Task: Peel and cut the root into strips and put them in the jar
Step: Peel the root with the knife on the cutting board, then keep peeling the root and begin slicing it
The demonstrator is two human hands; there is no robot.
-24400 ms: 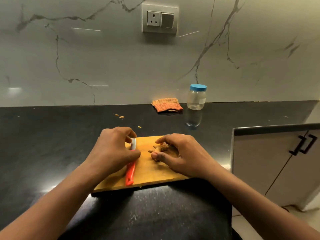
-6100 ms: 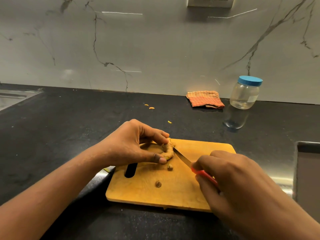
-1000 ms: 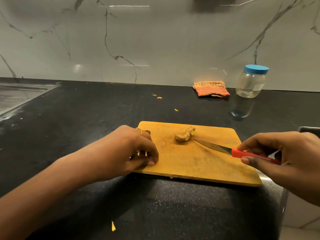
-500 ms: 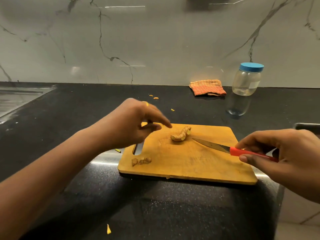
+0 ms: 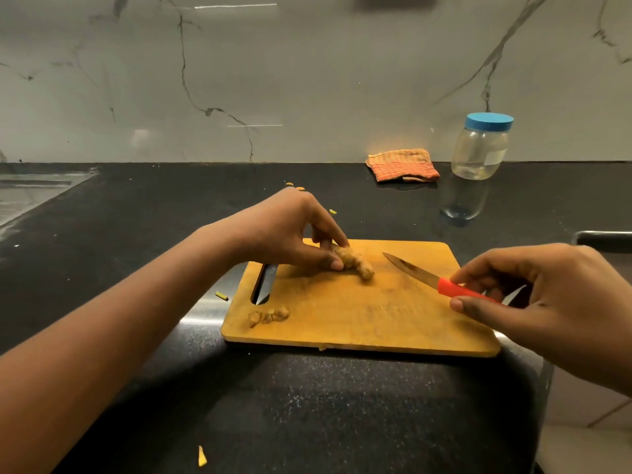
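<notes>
The fingers (image 5: 333,234) of the left hand (image 5: 284,230) pinch one end of the root (image 5: 357,263), which lies on the far side of the cutting board (image 5: 376,319). The right hand (image 5: 547,302) has its fingers curled round the red handle of the knife (image 5: 410,270). The blade points at the root but is not touching it.

The root looks whole and lumpy, so I think the peeling and trimming are only partly done and no strips are cut yet. Next, the blade must come to the root, and the left fingertips must stay out of its way.

A few small cut bits (image 5: 270,315) sit near the board's slot. The jar (image 5: 480,148) stands far back on the counter (image 5: 136,217) with its blue lid (image 5: 489,120) on, beside an orange cloth (image 5: 403,165). The lid must come off before strips go in. Nothing lies between knife and root.
</notes>
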